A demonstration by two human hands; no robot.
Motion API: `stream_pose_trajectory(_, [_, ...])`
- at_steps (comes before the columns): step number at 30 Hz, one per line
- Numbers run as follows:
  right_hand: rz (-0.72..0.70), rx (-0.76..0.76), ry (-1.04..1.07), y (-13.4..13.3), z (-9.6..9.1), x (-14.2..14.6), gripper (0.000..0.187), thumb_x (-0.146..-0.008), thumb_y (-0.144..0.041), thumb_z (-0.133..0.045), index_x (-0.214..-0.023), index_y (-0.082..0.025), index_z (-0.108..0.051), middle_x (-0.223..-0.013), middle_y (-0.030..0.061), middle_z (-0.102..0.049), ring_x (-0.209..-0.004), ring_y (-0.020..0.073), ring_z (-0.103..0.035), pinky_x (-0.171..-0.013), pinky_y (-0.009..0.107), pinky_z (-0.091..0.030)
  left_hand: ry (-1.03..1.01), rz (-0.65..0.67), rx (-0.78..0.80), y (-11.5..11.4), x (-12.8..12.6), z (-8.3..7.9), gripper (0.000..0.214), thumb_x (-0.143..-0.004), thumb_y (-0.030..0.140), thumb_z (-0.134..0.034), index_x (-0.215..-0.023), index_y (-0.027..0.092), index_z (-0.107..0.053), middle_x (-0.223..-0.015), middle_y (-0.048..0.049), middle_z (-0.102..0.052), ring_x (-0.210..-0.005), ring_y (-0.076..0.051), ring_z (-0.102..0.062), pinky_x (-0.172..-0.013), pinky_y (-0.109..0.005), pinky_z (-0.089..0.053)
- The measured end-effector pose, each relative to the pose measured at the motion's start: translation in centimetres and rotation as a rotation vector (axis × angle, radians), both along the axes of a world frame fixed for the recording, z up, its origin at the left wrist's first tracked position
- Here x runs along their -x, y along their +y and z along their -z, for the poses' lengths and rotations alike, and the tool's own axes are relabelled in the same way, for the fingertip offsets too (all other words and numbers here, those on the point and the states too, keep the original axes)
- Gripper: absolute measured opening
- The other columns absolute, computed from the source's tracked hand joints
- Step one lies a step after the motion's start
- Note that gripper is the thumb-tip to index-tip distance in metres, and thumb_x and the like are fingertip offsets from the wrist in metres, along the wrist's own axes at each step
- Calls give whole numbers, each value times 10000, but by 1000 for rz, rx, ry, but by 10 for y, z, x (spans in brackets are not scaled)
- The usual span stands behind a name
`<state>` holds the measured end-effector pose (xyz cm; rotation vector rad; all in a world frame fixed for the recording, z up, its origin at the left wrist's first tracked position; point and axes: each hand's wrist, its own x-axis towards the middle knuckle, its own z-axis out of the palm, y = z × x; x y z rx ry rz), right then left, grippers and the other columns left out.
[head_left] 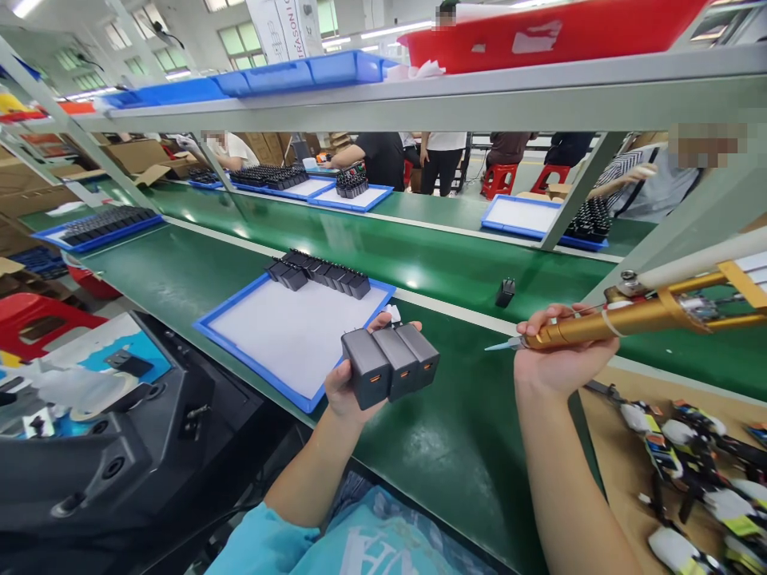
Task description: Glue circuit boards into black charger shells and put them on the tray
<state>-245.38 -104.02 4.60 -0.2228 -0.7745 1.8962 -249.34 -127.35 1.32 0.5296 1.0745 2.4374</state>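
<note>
My left hand [343, 387] grips three dark grey chargers [391, 363] side by side, their port ends facing me, held above the green belt near the front edge. My right hand [560, 351] is closed around a gold pen-shaped tool [599, 326] with a fine metal tip pointing left toward the chargers, about a hand's width away from them. A hose and gold fittings run off to the right from the tool. Just behind my left hand lies a blue-rimmed white tray [288, 323] with a row of several more chargers [320, 271] along its far edge.
A single charger [505, 291] stands on the green belt [455, 447]. A dark machine [113, 447] sits at lower left. Cardboard with coloured parts [689, 471] lies at right. Other people work at trays across the line. A shelf with blue and red bins runs overhead.
</note>
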Motion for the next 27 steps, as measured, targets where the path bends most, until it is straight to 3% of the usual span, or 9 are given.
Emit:
stream_pose_trajectory(13, [9, 2, -4, 1, 0, 1, 283, -774, -450, -349, -780, -215, -506, -596, -40, -515, -365, 111, -445, -362, 258, -364, -5, -14, 12, 1, -4, -7, 915, -510, 640, -703, -1296, 242, -453, -1284, -134, -536, -1268, -423, -417, -1019, -575, -369])
stream_pose_trajectory(27, [8, -14, -3, 3, 3, 1, 274, -756, -455, -376, -786, -216, -507, -607, -41, -510, -374, 110, -453, -372, 263, -379, -47, 19, -56, -1, 0, -2, 829, -552, 606, -712, -1258, 231, -492, -1244, -112, -570, -1268, -383, -432, -1070, -529, -329])
